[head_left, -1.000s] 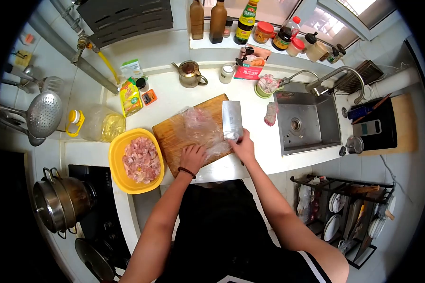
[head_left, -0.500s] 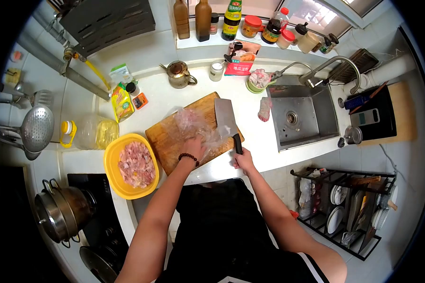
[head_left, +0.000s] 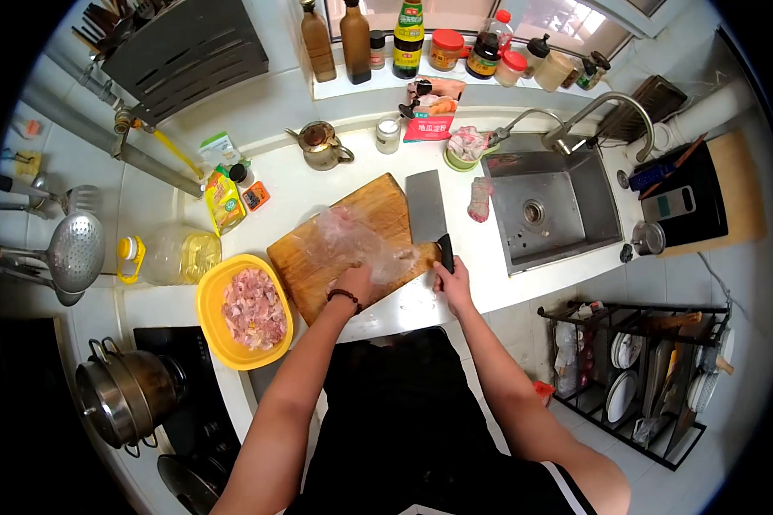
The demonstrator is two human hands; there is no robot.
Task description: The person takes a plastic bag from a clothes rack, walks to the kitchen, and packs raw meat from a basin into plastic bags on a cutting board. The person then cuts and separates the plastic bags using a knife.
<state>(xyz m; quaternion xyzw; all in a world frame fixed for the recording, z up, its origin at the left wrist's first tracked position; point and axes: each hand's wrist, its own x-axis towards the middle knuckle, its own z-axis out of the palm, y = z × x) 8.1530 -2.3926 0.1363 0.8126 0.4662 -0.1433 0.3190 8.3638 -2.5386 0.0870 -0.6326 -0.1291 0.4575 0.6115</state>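
My left hand (head_left: 352,281), with a beaded bracelet at the wrist, is closed on the near edge of a clear plastic bag (head_left: 339,245). The crumpled bag lies over the wooden cutting board (head_left: 382,197), and something pinkish shows in its far part. At the board's right side, my right hand (head_left: 453,281) is closed round the end of the black handle of a cleaver (head_left: 425,206). The cleaver's broad blade lies flat on the white counter, just beyond the board. Left of the board stands a yellow basin (head_left: 210,330) of cut raw meat (head_left: 253,309).
A sink (head_left: 563,206) is at the right, with a wrapped roll (head_left: 480,199) and a green bowl (head_left: 464,159) beside it. A metal teapot (head_left: 322,146), a jar (head_left: 387,136) and a red-and-white packet (head_left: 434,107) stand behind. An oil jug (head_left: 180,256) is at the left.
The cleaver has moved right, off the board onto the counter, with my right hand at its handle. My left hand has drawn slightly nearer on the bag. The view has shifted a little.
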